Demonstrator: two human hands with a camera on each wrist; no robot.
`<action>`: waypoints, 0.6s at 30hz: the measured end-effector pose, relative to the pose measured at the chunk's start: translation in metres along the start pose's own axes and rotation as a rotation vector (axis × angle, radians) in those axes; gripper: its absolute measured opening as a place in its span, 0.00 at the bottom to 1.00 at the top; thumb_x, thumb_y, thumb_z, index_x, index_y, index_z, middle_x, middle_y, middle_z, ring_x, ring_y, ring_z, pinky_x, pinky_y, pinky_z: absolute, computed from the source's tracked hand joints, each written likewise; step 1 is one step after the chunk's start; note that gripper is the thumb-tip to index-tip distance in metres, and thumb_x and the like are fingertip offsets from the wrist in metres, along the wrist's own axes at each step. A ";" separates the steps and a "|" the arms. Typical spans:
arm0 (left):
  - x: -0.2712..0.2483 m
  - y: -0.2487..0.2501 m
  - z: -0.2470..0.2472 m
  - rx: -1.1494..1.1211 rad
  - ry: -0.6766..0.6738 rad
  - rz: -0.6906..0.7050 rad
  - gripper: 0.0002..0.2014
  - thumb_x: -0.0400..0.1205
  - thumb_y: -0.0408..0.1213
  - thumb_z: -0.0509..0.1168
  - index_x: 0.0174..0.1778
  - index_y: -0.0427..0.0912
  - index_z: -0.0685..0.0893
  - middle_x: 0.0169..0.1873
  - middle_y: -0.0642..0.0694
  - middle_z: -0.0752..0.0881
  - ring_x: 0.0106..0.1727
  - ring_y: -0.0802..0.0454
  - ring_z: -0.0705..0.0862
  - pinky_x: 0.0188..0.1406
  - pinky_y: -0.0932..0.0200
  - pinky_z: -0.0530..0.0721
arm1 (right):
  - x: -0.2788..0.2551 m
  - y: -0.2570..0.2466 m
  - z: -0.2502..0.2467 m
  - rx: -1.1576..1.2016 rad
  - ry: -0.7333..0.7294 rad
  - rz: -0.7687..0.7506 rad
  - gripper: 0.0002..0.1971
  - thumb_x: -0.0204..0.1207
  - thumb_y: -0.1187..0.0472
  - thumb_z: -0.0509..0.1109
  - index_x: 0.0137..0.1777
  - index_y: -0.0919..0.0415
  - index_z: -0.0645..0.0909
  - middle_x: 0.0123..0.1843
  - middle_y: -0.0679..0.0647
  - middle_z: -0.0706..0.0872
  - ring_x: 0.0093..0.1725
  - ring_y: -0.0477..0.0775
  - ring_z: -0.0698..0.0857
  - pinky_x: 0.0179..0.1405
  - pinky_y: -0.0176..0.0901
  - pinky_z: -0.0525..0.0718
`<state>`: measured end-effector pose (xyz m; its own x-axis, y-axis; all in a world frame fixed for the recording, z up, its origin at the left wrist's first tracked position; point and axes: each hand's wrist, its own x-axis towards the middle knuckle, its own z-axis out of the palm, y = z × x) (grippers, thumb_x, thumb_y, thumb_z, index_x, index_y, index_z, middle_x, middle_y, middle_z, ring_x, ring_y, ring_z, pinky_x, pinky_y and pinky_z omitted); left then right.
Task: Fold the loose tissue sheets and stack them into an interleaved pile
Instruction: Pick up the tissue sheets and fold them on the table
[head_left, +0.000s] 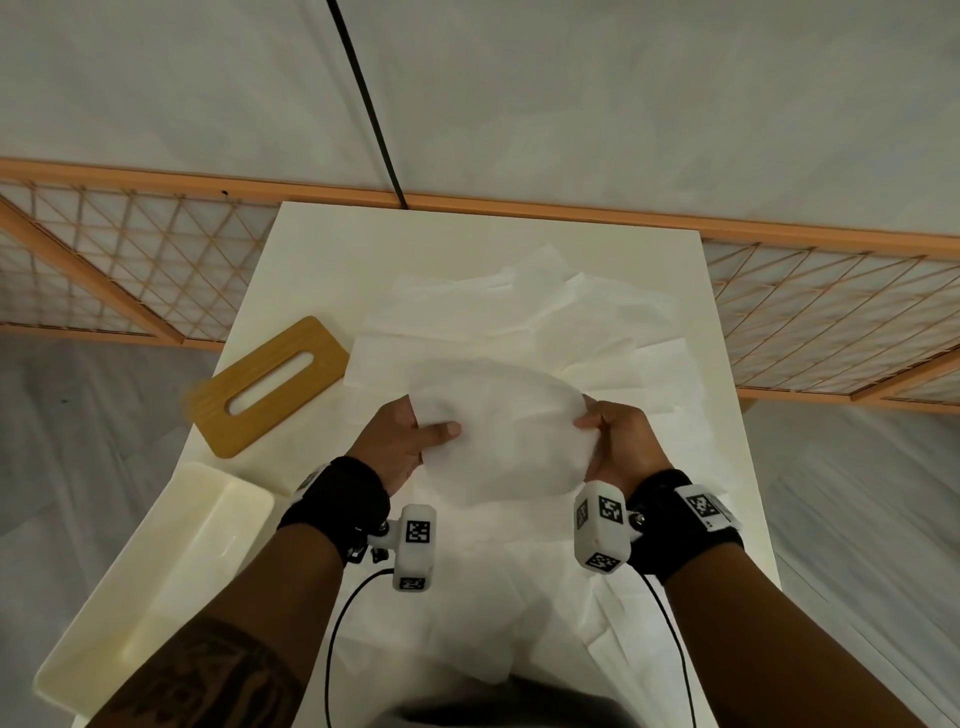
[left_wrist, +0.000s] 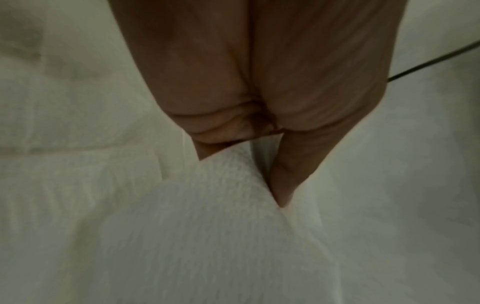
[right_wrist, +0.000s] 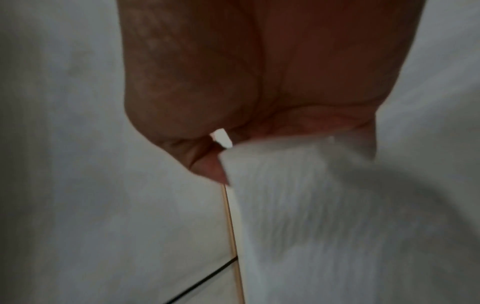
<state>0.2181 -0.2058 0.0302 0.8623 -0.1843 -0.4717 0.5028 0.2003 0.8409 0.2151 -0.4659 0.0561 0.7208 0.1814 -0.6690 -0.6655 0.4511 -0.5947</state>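
- Both forearms reach in from the near edge, each wearing a black wrist strap with a white marker block, and black cables trail back toward the person.
- Held above the desk (head_left: 311, 260) between the two hands is one tissue sheet (head_left: 498, 436), bowed into a rounded shape.
- Left hand (head_left: 397, 441) pinches the sheet's left edge, thumb lying on top and fingers (left_wrist: 283, 185) behind it; the left wrist view shows the tissue caught between thumb and fingers.
- Right hand (head_left: 621, 447) pinches the right edge, its fingers (right_wrist: 207, 164) curled round the paper.
- Loose tissue sheets (head_left: 519, 312) lie spread and overlapping beneath and beyond the held sheet, reaching close to the desk's right edge; more sheets (head_left: 597, 623) lie toward the near edge.
- Left of the hands, a wooden lid with an oblong slot (head_left: 270, 387) lies flat, partly over the desk's left edge.
- Nearer, along the left edge, a cream plastic tray (head_left: 156, 597) sits at an angle.
- Bare white desk shows along the far side.
- Beyond the desk runs an orange-framed lattice panel (head_left: 104, 260) over pale grey flooring.
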 end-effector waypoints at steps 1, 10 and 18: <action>0.001 0.000 -0.001 0.023 0.012 0.013 0.18 0.80 0.22 0.70 0.66 0.34 0.84 0.60 0.35 0.89 0.62 0.35 0.88 0.59 0.46 0.89 | 0.000 -0.001 0.000 -0.066 -0.015 0.004 0.26 0.71 0.65 0.60 0.69 0.65 0.83 0.61 0.66 0.89 0.53 0.66 0.88 0.51 0.54 0.87; 0.004 0.005 -0.014 0.139 0.003 -0.031 0.16 0.82 0.21 0.67 0.65 0.34 0.85 0.60 0.36 0.89 0.62 0.41 0.88 0.58 0.53 0.89 | 0.010 -0.004 -0.022 -0.437 -0.009 -0.084 0.15 0.82 0.68 0.68 0.67 0.65 0.85 0.63 0.66 0.90 0.64 0.71 0.87 0.66 0.64 0.84; 0.000 0.008 -0.018 0.270 -0.012 0.001 0.12 0.79 0.18 0.69 0.52 0.35 0.91 0.49 0.39 0.92 0.52 0.41 0.90 0.44 0.53 0.91 | 0.009 -0.001 -0.026 -0.408 -0.026 -0.055 0.14 0.83 0.70 0.65 0.60 0.59 0.89 0.56 0.58 0.93 0.53 0.58 0.91 0.59 0.54 0.86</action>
<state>0.2231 -0.1869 0.0322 0.8614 -0.1956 -0.4687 0.4659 -0.0628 0.8826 0.2170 -0.4872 0.0394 0.7587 0.1910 -0.6228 -0.6443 0.0785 -0.7607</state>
